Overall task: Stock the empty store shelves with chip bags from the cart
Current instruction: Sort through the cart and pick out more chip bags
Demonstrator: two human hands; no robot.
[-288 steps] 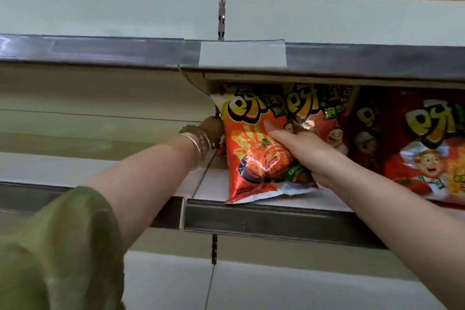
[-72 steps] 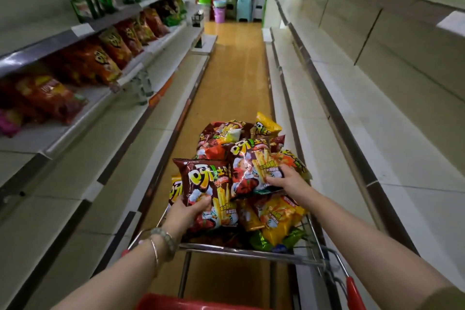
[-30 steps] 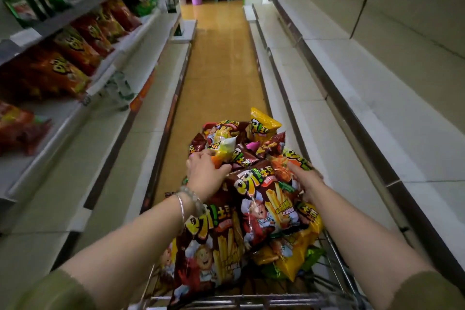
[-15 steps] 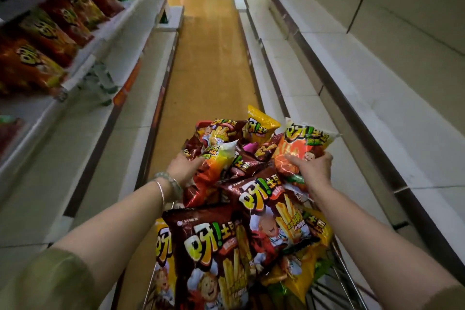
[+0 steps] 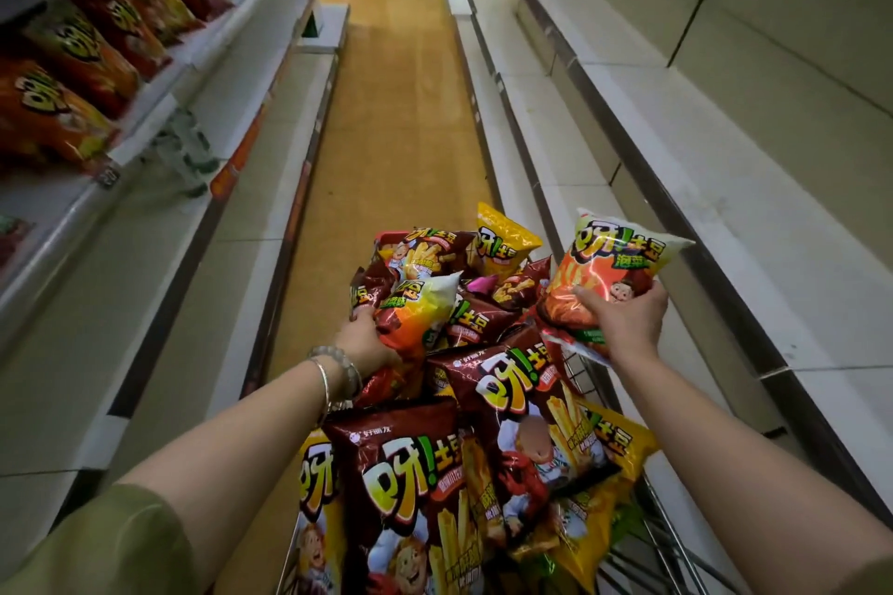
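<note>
The right hand (image 5: pixel 628 324) grips an orange chip bag (image 5: pixel 613 266) raised over the cart's (image 5: pixel 676 551) right edge. The left hand (image 5: pixel 365 343) seems to clutch a second bag (image 5: pixel 420 309) at its left edge. Lift both lightly, so nothing crushes or spills.

The aisle is dim, and the brightest part is the yellow floor (image 5: pixel 396 77) far ahead. Little shiny spots glint on the chip bags (image 5: pixel 522 406), and the orange bag (image 5: pixel 609 266) in the right hand (image 5: pixel 626 321) looks washed white at its top. The shelves (image 5: pixel 725 217) bend near the edges, and the red bags (image 5: pixel 58 77) on the left look blurry.
</note>
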